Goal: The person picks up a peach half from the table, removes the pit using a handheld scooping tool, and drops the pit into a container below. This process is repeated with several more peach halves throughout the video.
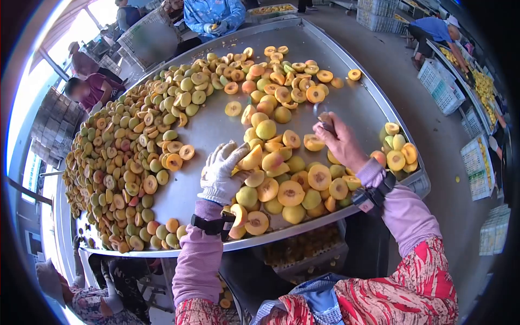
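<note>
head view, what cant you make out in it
All in the head view:
White-gloved left hand: palm, turned away.
Small dark-handled metal tool in the bare right hand: grip, covered by fingers; tip, too small.
Crate below the grey metal table: contents, shadowed, partly behind the table edge.
Purple-shirted person: face, blurred.
</note>
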Available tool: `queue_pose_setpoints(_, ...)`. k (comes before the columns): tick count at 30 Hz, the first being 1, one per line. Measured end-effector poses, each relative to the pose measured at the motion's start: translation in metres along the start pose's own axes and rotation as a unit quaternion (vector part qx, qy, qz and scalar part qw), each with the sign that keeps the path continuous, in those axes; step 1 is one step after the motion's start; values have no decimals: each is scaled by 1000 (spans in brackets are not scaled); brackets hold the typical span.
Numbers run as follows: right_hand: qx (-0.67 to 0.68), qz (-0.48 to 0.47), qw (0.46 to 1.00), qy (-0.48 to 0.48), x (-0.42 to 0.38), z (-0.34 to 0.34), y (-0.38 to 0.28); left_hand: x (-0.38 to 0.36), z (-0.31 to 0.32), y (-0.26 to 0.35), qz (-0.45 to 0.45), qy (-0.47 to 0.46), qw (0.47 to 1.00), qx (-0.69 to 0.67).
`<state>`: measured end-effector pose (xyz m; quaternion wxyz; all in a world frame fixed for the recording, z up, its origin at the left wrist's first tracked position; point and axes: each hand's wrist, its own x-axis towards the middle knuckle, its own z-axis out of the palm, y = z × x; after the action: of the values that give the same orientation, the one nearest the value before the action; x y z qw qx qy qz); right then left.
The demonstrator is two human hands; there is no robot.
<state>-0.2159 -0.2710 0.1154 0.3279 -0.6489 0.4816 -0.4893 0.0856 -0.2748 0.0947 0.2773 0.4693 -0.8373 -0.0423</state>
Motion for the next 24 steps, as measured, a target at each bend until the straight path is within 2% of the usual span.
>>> queue_pose_setpoints(3,158,229,960,-28,-69,-7,-22,-17,-20,54,70,40,989,-125)
queue_pose_setpoints(4,226,266,936,-52,-91,-5,-23,-27,-18,68,86,46,986,-138)
queue_pose_setpoints(8,342,326,876,-97,-159,23,-36,-76,-7,127,96,-37,987,-124)
queue_pose_setpoints(9,362,317,871,-102,-172,28,-40,-91,-9,144,84,-59,992,-77)
queue_pose_setpoints(10,366,319,868,-100,-183,29,-41,-103,0,148,70,-44,990,-114)
queue_pose_setpoints(13,484,385,782,-79,-218,32,-40,-133,9,161,78,-32,992,-95)
queue_pose_setpoints(16,510,379,766,-97,-246,39,-37,-159,7,184,111,-41,989,-89)
queue_pose_setpoints(17,513,380,764,-98,-253,42,-35,-172,12,196,-57,-31,943,-326)
queue_pose_setpoints(18,546,391,735,-88,-259,45,-33,-183,14,205,-220,-16,816,-534)
queue_pose_setpoints(19,577,400,708,-79,-261,48,-33,-188,14,208,-271,-1,700,-661)
queue_pose_setpoints(20,580,400,705,-79,-265,51,-34,-189,22,216,-234,47,603,-762)
queue_pose_setpoints(22,554,380,737,-73,-273,63,-41,-192,27,230,-324,104,485,-805)
queue_pose_setpoints(23,540,377,749,-74,-276,70,-50,-192,41,233,-343,137,464,-805)
queue_pose_setpoints(24,544,379,745,-76,-279,73,-48,-195,50,228,-405,173,471,-765)
